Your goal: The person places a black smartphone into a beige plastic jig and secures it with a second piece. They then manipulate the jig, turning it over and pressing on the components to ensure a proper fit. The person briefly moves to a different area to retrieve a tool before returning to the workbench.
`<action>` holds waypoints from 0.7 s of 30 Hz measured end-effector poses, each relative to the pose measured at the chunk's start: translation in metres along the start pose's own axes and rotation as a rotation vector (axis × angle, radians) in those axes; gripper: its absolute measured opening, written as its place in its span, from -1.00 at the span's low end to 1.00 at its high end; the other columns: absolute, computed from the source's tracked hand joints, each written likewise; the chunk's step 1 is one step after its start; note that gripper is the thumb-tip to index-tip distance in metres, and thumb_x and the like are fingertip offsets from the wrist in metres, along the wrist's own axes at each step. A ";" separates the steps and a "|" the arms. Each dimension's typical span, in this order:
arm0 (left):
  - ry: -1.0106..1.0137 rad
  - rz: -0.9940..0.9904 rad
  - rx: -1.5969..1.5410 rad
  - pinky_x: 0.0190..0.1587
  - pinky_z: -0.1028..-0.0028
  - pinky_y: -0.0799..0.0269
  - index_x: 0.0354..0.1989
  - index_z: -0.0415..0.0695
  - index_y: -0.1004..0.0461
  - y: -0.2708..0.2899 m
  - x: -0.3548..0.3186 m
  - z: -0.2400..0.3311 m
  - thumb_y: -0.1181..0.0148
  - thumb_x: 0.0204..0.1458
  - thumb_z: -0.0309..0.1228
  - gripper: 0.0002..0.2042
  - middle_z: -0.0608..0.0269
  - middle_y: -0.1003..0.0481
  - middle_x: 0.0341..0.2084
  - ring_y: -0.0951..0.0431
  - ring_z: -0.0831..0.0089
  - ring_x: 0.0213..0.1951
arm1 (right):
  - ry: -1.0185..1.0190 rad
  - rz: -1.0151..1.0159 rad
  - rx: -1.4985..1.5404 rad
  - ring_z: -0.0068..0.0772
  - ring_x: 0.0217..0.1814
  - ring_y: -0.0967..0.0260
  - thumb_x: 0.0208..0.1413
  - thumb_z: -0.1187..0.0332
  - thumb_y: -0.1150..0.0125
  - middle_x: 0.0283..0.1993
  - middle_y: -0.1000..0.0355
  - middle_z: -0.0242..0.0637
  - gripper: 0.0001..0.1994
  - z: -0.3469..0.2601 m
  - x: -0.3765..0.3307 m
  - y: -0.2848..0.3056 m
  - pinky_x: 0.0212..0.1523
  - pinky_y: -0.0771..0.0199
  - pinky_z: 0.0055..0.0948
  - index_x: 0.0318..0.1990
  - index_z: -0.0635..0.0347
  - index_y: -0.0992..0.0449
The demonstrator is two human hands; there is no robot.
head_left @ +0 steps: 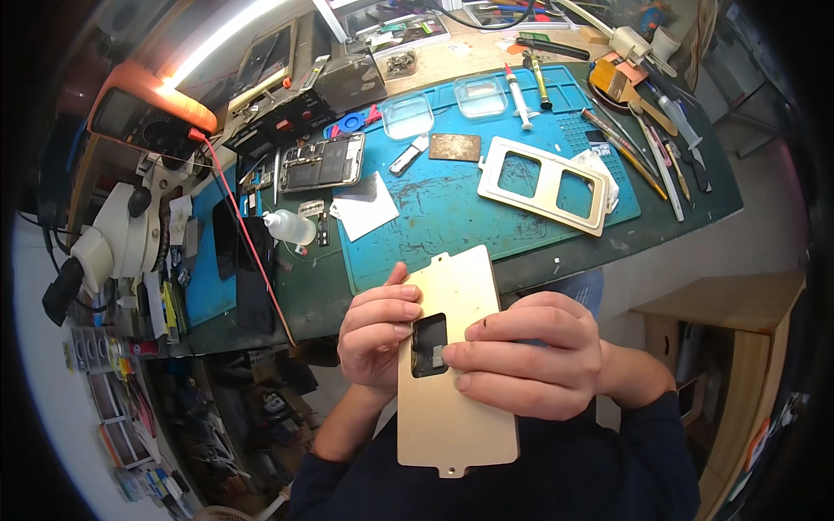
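A gold-coloured metal plate (456,425) with rounded corners is held upright in front of my body. Each end has a small tab with a hole. Through its rectangular cutout a dark part (426,347) shows, with a small greyish patch. My left hand (375,334) is closed on the plate's left edge, its thumb hidden behind. My right hand (539,356) grips the right side, fingertips lying on the face and at the cutout's edge. Nearest on the bench is a silver-and-gold frame (546,187) with two windows, lying on a blue work mat (434,234).
An opened phone (323,162), a white card (367,208) and a dropper bottle (289,227) stand left of centre. Clear plastic boxes (407,115) and a syringe (519,100) lie farther back. Brushes and tweezers (665,169) lie at right. An orange multimeter (148,113) stands far left.
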State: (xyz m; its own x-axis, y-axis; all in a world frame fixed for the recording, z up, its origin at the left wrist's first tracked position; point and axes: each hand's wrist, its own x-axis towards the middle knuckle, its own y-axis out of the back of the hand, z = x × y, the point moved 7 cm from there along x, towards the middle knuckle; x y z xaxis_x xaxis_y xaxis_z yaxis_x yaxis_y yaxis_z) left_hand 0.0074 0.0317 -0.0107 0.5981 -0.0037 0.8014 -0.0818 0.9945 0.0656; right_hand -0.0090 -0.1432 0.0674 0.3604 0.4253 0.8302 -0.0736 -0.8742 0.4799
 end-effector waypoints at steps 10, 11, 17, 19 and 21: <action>0.020 0.032 -0.062 0.12 -0.11 -0.49 -0.24 -0.23 -0.40 -0.004 -0.002 0.002 -0.20 0.17 -0.44 -0.86 0.01 -0.48 -0.27 -0.58 0.15 -0.14 | -0.052 0.042 -0.043 -0.40 -0.19 -0.50 -0.11 0.40 -0.31 -0.20 -0.60 -0.34 -0.81 -0.001 0.002 0.000 -0.33 -0.44 -0.57 -0.27 0.14 -0.56; 0.022 0.029 -0.038 0.12 -0.11 -0.49 -0.24 -0.24 -0.41 -0.005 -0.003 0.003 -0.20 0.17 -0.44 -0.86 0.02 -0.47 -0.28 -0.58 0.15 -0.14 | -0.053 0.047 -0.047 -0.40 -0.19 -0.50 -0.12 0.40 -0.31 -0.21 -0.60 -0.34 -0.81 -0.001 0.002 0.000 -0.33 -0.44 -0.57 -0.28 0.13 -0.56; 0.078 0.018 0.008 0.12 -0.09 -0.50 -0.32 -0.23 -0.45 -0.008 0.000 0.004 -0.25 0.11 -0.44 -0.87 0.07 -0.46 -0.32 -0.58 0.18 -0.16 | -0.058 0.061 -0.051 -0.38 -0.21 -0.49 -0.14 0.39 -0.30 -0.24 -0.60 -0.33 -0.82 0.000 0.003 -0.002 -0.36 -0.43 -0.56 -0.31 0.14 -0.56; 0.085 -0.001 0.017 0.11 -0.08 -0.51 -0.32 -0.22 -0.45 -0.009 0.001 0.002 -0.27 0.10 -0.43 -0.86 0.07 -0.47 -0.31 -0.58 0.18 -0.16 | -0.067 0.053 -0.052 -0.38 -0.21 -0.49 -0.14 0.39 -0.30 -0.24 -0.60 -0.32 -0.82 0.000 0.002 -0.001 -0.36 -0.42 -0.57 -0.31 0.14 -0.55; 0.094 -0.010 0.015 0.11 -0.07 -0.51 -0.33 -0.21 -0.45 -0.009 0.002 0.000 -0.29 0.08 -0.43 -0.85 0.06 -0.48 -0.31 -0.58 0.19 -0.16 | -0.072 0.051 -0.050 -0.37 -0.22 -0.50 -0.14 0.39 -0.30 -0.24 -0.60 -0.31 -0.82 0.000 0.001 -0.001 -0.36 -0.42 -0.57 -0.31 0.14 -0.55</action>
State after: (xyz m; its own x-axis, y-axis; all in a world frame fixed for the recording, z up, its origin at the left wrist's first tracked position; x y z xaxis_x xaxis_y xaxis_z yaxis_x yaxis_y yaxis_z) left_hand 0.0089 0.0225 -0.0096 0.6711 -0.0026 0.7414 -0.0875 0.9927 0.0827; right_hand -0.0081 -0.1421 0.0679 0.4203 0.3611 0.8324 -0.1392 -0.8809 0.4524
